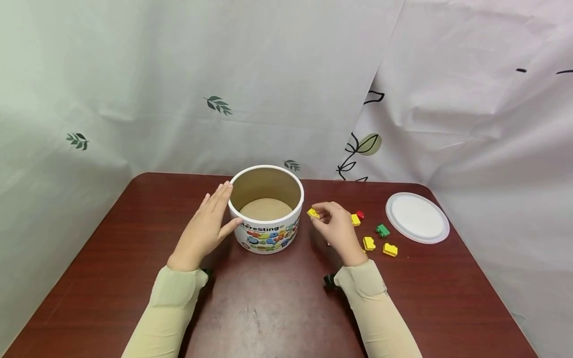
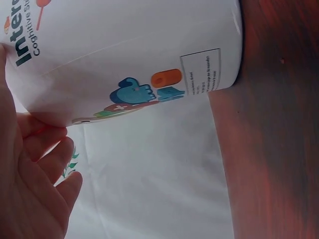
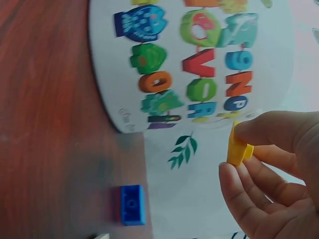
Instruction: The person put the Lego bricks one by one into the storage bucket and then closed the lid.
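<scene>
A round white bucket (image 1: 268, 236) with colourful printed pictures stands upright, its open top showing a bare tan bottom. My left hand (image 1: 203, 226) rests at the bucket's left rim, fingers stretched out and thumb toward the front; in the left wrist view its fingertips touch the printed wall. To the right of the bucket, my right hand (image 1: 335, 228) pinches a yellow toy brick (image 3: 238, 144) between thumb and fingers, raised beside the wall. A blue brick (image 3: 132, 205) lies on the table in the right wrist view, hidden from the head view by the right hand.
Several yellow bricks (image 1: 390, 249), a green brick (image 1: 382, 230) and a red brick (image 1: 360, 215) lie right of my right hand. A round white lid (image 1: 417, 218) lies at the table's far right. Behind the dark red table (image 1: 268, 308) hangs a pale curtain (image 1: 268, 74).
</scene>
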`<state>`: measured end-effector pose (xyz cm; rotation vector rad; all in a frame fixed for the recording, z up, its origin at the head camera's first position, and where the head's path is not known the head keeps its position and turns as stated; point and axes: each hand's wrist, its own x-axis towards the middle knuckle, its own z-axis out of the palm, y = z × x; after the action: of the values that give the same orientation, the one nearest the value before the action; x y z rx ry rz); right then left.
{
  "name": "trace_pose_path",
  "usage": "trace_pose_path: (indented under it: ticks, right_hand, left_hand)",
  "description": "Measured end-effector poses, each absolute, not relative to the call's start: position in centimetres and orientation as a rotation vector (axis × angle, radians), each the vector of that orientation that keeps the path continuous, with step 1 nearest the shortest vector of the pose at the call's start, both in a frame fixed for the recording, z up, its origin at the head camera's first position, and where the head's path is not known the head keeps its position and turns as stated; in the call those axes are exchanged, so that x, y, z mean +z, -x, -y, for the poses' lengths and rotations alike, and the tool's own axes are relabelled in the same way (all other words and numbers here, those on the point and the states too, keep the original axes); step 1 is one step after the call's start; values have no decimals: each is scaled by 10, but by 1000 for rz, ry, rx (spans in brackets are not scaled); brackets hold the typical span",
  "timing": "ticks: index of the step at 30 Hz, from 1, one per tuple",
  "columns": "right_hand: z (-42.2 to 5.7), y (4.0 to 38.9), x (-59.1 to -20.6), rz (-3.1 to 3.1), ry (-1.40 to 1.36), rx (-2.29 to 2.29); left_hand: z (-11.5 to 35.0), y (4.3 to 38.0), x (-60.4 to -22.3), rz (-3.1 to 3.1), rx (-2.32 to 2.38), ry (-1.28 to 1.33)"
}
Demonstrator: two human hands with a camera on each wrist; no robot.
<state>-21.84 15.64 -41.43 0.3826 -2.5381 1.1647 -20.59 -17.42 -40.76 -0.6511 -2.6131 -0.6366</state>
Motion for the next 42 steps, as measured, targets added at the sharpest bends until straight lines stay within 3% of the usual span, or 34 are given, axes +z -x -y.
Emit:
trace_pose_path:
  ticks: [19, 42]
  right_hand:
    - [-146, 222, -364, 2305, -505, 1213]
    - [-86, 271, -344, 2478, -726, 1156]
  left_hand:
    - [175, 206, -406, 2604, -645, 665]
    - [172, 207, -411, 2589, -668, 657]
